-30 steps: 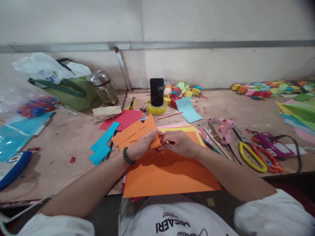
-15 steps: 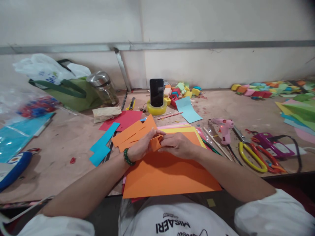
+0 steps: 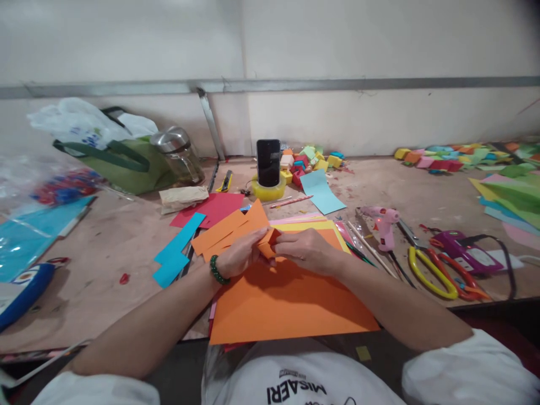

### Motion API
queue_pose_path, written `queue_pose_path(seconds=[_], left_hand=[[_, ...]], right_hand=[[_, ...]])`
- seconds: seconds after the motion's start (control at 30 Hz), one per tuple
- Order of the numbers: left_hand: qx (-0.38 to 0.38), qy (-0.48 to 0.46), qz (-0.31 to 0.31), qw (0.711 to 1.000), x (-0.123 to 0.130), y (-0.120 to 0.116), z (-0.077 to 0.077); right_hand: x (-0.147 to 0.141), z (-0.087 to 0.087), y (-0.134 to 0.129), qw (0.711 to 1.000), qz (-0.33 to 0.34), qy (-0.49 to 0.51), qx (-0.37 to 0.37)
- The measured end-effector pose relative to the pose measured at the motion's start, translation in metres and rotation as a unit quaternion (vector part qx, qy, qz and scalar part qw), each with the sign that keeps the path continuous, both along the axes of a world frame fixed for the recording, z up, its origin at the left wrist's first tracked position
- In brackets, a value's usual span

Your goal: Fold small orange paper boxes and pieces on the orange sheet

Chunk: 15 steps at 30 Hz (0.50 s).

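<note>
A small folded orange paper box [image 3: 266, 244] is held between both hands, above a large orange sheet [image 3: 291, 309]. My left hand [image 3: 242, 253], with a green bead bracelet at the wrist, grips its left side. From the right, my right hand [image 3: 306, 248] pinches the box with bent fingers; the fingertips partly hide it. Cut orange paper strips [image 3: 228, 228] lie just beyond my left hand. Under the orange sheet, yellow and pink sheets [image 3: 304, 224] stick out at the far edge.
A pink glue gun [image 3: 383, 225], scissors [image 3: 432, 273] and a purple power strip [image 3: 466, 253] lie to the right. A phone [image 3: 268, 163] stands in a tape roll [image 3: 269, 191], near small paper cubes [image 3: 299, 169]. Blue strips [image 3: 179, 247] and a glass jar [image 3: 179, 157] are at left.
The orange box has turned and tilted slightly in my hands. My left fingers have shifted from its top to its side and underneath. The view has moved a little.
</note>
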<state>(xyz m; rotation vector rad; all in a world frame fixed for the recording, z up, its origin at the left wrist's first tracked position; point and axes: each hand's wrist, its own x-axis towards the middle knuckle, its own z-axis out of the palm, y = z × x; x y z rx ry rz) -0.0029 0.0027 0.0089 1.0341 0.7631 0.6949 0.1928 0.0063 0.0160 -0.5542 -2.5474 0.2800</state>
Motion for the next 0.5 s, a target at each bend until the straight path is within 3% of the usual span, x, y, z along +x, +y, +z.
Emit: queue_pose_path(seconds=[0.1,0.23,0.5], left_hand=[[0.026,0.013,0.024,0.999,-0.0008,-0.0003,0.0008],[0.018,0.027,-0.009,0.999,-0.0004,-0.0008,-0.0007],[0.009,-0.022,0.006,1.0,-0.0032,0.0017,-0.0024]], right_hand=[[-0.0011,0.0027,0.0006,0.998,0.017,0.011,-0.053],[-0.0039,0.0021,-0.0003,0.992,0.032,0.009,-0.124],[-0.0007,0.002,0.0038,0.99,0.011,0.023,-0.14]])
